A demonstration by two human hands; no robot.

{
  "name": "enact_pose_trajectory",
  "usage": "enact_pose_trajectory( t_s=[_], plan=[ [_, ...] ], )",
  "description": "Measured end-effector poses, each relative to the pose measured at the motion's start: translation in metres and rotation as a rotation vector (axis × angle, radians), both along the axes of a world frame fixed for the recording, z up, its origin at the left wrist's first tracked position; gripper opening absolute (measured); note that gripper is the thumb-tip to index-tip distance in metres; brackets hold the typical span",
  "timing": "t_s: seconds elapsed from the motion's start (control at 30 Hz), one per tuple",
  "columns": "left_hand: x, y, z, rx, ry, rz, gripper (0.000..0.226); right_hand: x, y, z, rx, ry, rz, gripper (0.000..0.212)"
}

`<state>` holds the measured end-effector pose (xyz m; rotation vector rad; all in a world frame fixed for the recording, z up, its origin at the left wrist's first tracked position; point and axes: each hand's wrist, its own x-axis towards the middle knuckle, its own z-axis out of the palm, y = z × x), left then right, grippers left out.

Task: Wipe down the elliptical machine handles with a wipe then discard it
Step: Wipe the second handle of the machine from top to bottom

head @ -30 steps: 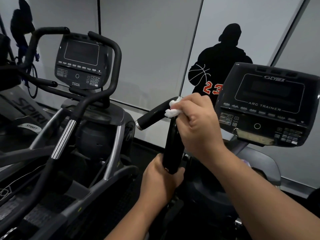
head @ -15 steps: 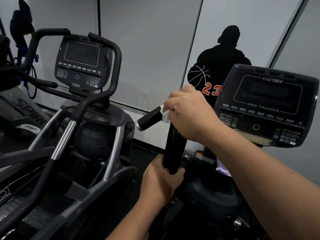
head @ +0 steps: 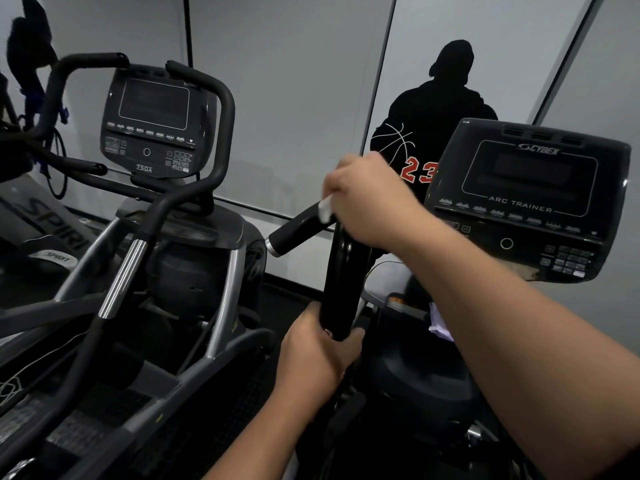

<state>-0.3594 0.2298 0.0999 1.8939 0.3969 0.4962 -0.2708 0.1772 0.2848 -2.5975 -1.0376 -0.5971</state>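
A black elliptical handle (head: 341,282) rises in the middle of the view, with a short side grip (head: 296,230) sticking out to the left. My right hand (head: 372,202) wraps the top of the handle where the side grip joins, holding a white wipe (head: 325,207) against it; only a small edge of the wipe shows. My left hand (head: 315,355) grips the lower end of the upright handle.
The machine's Cybex console (head: 530,199) stands to the right. A second machine with a console (head: 154,123) and curved black handlebars (head: 221,133) stands at the left. A grey wall with a black player silhouette (head: 440,112) is behind. White paper (head: 440,323) lies below my right forearm.
My right hand has slid with the wipe from the front of the handle up over its top joint, covering most of the wipe. My left hand has kept its hold.
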Motion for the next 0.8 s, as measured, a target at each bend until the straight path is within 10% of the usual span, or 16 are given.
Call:
enact_pose_trajectory(
  t_s=[0.3,0.47,0.6,0.8],
  plan=[
    [-0.011,0.028,0.010,0.054,0.063,-0.255,0.033,-0.003,0.001,0.005,0.024,0.093,-0.031,0.026],
    [-0.015,0.062,0.045,-0.126,-0.192,-0.188,0.037,0.013,-0.004,0.002,0.229,0.185,-0.026,0.027],
    [0.006,0.069,0.106,0.083,-0.437,-0.037,0.031,0.011,-0.004,-0.011,0.255,0.096,0.007,0.035],
    [0.057,0.050,0.148,0.160,-0.415,-0.237,0.040,0.000,-0.026,-0.015,0.607,0.306,0.185,0.049]
  ],
)
